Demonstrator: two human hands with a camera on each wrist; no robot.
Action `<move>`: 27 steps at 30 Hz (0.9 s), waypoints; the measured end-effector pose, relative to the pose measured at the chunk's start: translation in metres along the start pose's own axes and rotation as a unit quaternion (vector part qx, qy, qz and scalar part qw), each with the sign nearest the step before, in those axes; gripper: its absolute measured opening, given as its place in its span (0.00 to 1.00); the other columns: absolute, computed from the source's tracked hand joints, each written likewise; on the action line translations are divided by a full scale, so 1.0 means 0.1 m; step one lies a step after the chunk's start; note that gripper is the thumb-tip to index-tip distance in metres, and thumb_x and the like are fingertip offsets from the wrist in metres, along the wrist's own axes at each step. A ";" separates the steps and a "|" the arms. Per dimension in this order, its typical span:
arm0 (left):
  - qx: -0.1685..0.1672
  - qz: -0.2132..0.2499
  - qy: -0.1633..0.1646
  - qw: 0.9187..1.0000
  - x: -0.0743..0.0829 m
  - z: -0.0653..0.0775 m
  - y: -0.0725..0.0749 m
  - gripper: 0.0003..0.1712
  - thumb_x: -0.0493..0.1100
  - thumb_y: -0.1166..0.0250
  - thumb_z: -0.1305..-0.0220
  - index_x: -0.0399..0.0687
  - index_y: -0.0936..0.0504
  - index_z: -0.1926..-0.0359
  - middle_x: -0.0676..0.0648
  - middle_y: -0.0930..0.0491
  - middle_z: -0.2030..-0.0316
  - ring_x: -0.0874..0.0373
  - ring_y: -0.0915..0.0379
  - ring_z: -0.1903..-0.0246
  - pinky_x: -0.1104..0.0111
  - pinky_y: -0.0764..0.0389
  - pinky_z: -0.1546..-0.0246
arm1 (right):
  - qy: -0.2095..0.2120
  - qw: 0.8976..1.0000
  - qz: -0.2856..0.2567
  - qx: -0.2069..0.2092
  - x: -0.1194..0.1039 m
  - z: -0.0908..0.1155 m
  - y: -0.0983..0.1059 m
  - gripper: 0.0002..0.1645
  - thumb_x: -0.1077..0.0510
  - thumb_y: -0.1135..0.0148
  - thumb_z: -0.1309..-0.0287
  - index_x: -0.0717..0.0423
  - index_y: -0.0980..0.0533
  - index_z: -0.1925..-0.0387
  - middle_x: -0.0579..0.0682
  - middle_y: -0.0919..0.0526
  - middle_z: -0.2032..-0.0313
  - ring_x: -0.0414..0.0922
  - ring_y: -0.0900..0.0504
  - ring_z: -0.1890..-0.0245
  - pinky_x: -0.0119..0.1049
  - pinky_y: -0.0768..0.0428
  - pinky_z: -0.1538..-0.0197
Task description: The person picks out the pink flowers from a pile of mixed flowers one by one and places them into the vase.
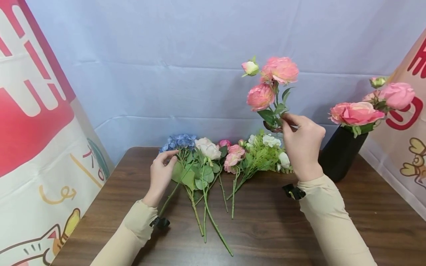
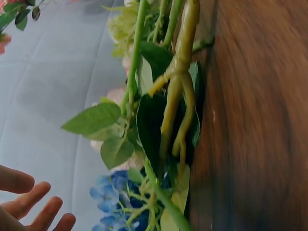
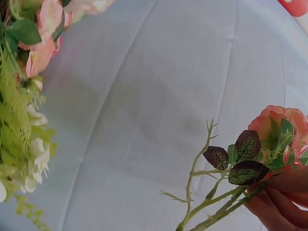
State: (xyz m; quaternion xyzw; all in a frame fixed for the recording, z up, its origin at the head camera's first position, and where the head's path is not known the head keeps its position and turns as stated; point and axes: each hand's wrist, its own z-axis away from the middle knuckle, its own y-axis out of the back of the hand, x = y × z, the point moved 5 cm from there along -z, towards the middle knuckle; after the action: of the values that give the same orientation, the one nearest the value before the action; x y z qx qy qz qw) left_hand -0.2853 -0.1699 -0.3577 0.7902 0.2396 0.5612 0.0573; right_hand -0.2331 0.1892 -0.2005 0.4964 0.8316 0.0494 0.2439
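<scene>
Loose flowers [image 1: 208, 149] lie on the table [image 1: 266, 232], left of the vase [image 1: 342, 155] holding blooms [image 1: 357, 113].

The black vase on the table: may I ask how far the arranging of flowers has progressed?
Done, it seems: some pink flowers already stand in the black vase. In hand: the right grip pinches another pink spray, held up to one side of the vase and not yet in it. Apparently left: the blue flowers, large pale flower, pink blooms and light-green foliage, which lie on the table.

Free tabletop [image 1: 259, 229] between the splayed stems [image 1: 197, 215] (low obstacles) and right sleeve [image 1: 332, 218], tall black vase [image 1: 342, 155] beyond.
</scene>
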 end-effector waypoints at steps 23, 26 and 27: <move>0.061 -0.052 0.025 0.996 -0.25 -0.09 0.59 0.14 0.41 0.41 0.35 0.48 0.17 0.50 0.44 0.22 0.46 0.47 0.31 0.41 0.52 0.34 0.42 | -0.010 0.999 0.021 0.033 0.26 -0.15 0.24 0.08 0.62 0.37 0.43 0.62 0.15 0.67 0.60 0.13 0.68 0.57 0.15 0.68 0.43 0.31 0.66; 0.060 -0.060 0.026 0.996 -0.27 -0.09 0.63 0.15 0.40 0.42 0.35 0.47 0.18 0.50 0.43 0.23 0.45 0.46 0.32 0.40 0.50 0.35 0.41 | -0.014 0.999 0.025 0.036 0.30 -0.17 0.26 0.08 0.61 0.37 0.43 0.61 0.14 0.67 0.60 0.13 0.67 0.57 0.15 0.67 0.42 0.32 0.66; 0.059 -0.064 0.025 0.996 -0.27 -0.09 0.64 0.15 0.40 0.42 0.35 0.47 0.18 0.49 0.43 0.23 0.45 0.45 0.33 0.40 0.50 0.36 0.40 | -0.015 0.999 0.027 0.038 0.31 -0.18 0.27 0.08 0.61 0.37 0.43 0.61 0.14 0.67 0.60 0.13 0.67 0.57 0.15 0.67 0.41 0.33 0.66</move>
State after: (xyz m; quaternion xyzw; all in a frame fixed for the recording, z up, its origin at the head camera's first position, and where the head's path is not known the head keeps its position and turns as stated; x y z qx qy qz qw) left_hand -0.2805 -0.2396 -0.3551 0.7609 0.3232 0.5613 0.0404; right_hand -0.2318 0.2319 -0.1868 0.5280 0.8155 0.0170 0.2364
